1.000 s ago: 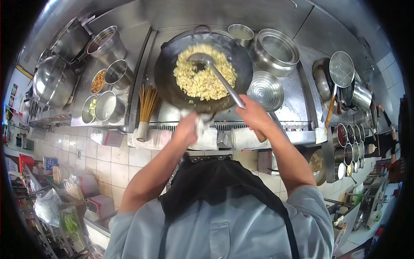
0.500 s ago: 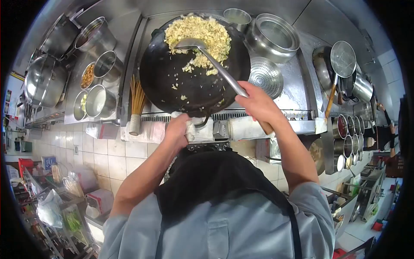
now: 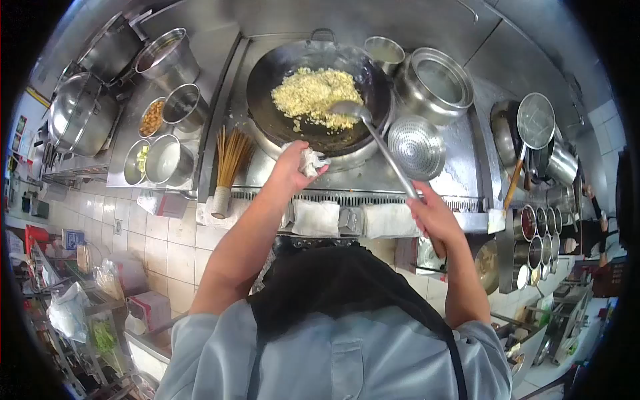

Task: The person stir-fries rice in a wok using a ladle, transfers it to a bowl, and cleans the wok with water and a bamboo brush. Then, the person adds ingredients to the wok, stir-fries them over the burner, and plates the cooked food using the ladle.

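My left hand (image 3: pixel 293 168) is closed around a crumpled white cloth (image 3: pixel 311 162) at the near rim of a large black wok (image 3: pixel 263 100); any wok handle under the cloth is hidden. The wok rests on the burner ring. Inside it, a mound of yellowish fried rice (image 3: pixel 310 92) with bits of green lies across the middle. In my right hand (image 3: pixel 433 213) is the wooden-ended handle of a long metal ladle (image 3: pixel 393 157). Its bowl touches the right side of the rice.
Right of the wok are a perforated strainer (image 3: pixel 417 148) and a lidded steel pot (image 3: pixel 440 80). A bamboo brush (image 3: pixel 229 170) stands to the left, beyond it several steel containers (image 3: pixel 170 160). A mesh skimmer (image 3: pixel 535 121) and sauce pots (image 3: pixel 527 223) are far right. Folded cloths (image 3: pixel 317 219) line the front edge.
The wok has gone from tilted and nearer to resting on the burner. The rice has moved from the far wall to the middle. My right hand has drawn the ladle right and back.
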{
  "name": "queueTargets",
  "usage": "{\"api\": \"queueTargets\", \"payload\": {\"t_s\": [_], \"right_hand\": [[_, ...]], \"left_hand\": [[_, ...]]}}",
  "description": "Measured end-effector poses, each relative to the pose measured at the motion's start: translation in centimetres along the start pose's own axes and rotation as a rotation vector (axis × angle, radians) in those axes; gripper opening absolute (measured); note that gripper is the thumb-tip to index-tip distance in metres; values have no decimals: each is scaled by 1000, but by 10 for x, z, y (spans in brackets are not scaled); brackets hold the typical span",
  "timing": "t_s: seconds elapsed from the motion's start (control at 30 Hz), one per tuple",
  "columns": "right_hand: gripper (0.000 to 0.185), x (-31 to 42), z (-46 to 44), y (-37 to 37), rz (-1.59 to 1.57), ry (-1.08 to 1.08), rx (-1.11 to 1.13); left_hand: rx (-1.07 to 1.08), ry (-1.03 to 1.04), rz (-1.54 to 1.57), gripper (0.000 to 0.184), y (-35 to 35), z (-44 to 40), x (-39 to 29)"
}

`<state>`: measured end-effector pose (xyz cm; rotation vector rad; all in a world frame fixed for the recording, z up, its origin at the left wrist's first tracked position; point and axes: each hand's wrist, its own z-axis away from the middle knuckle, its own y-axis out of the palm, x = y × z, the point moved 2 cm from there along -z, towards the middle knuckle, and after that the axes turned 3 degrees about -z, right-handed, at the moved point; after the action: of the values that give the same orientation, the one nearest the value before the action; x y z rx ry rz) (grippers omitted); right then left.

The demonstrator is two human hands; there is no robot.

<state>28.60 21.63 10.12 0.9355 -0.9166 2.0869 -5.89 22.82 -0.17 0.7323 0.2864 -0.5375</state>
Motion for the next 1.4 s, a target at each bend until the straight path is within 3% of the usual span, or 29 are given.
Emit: {"api": "queueTargets", "payload": {"t_s": [0.2, 0.33, 0.4, 0.47, 0.53, 0.63, 0.67, 0.73, 0.77, 0.83, 0.87, 1.0, 1.1, 1.2, 1.27, 1.4], "right_hand": [[66, 33, 18, 22, 383, 2, 150], [65, 52, 67, -1, 288, -13, 296], [63, 52, 49, -6, 286, 25, 293], [56, 60, 11, -1, 284, 36, 277], [50, 55, -44, 12, 113, -61, 256], [54, 64, -62, 29, 355, -315, 35], [54, 62, -51, 26, 326, -416, 25], [55, 66, -3, 13, 278, -312, 93], [55, 73, 16, 6, 260, -257, 136], [57, 87, 40, -10, 245, -79, 259], [58, 91, 46, -14, 234, -2, 304], [58, 57, -18, 8, 143, -128, 218], [54, 55, -15, 19, 62, -221, 53], [48, 16, -11, 31, -291, -212, 114], [44, 24, -5, 33, -421, -153, 201], [32, 49, 17, 13, -720, -91, 215]], "left_hand": [[141, 48, -63, 20, -23, -36, 13], [124, 104, -177, 22, 15, 84, 17], [61, 110, -131, 20, 23, 94, 23], [85, 167, -211, 19, -4, 43, 20], [82, 254, -144, 20, -17, 19, 31], [-6, 238, -186, 27, -61, 53, 78], [-5, 186, -126, 29, -54, 86, 82], [72, 113, -156, 29, -57, 108, 83], [17, 187, -228, 30, -52, 101, 76], [20, 167, -119, 23, 14, 131, 29], [-7, 159, -174, 22, 9, 99, 16], [-2, 227, -261, 22, -52, 27, 44], [61, 170, -32, 23, -31, 97, 85], [-51, 192, -154, 22, -34, 97, 75], [82, 208, -210, 14, -36, 61, 43], [94, 297, -149, 10, -28, 59, 36]]}}
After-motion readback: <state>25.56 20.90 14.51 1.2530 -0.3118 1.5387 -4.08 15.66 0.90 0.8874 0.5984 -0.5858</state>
